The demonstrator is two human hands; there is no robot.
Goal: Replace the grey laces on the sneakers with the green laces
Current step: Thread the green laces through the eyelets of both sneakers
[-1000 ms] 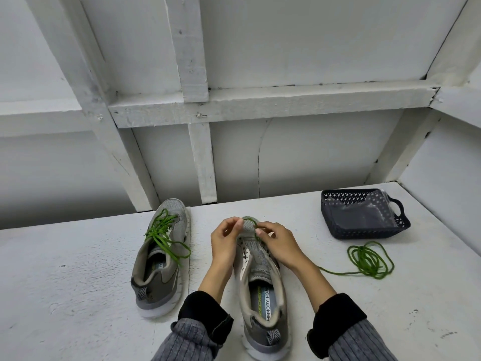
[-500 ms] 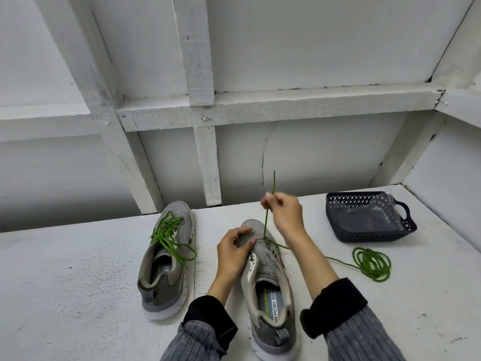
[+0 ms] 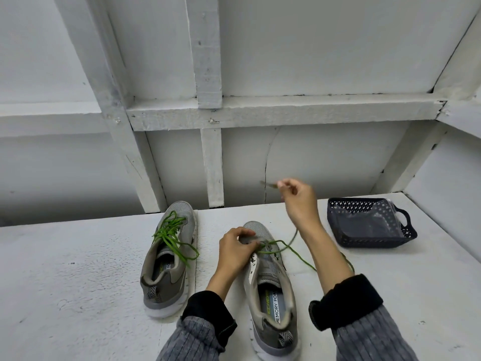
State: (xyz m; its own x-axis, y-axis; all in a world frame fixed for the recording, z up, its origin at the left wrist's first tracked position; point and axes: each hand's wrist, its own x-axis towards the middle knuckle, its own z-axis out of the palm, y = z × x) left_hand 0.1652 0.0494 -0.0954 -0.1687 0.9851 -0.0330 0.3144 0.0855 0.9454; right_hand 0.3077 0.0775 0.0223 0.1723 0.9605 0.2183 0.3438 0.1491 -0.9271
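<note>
On the white surface [image 3: 78, 282] your left sneaker [image 3: 169, 259] already wears its green lace, while on the right sneaker [image 3: 270, 280] your left hand [image 3: 235, 248] pinches the toe eyelets and your right hand [image 3: 299, 201], raised, pinches the green lace [image 3: 286, 246], barely started.

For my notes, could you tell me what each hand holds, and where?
Right hand pinches the green lace near its tip; left hand holds the right sneaker at its toe.
</note>
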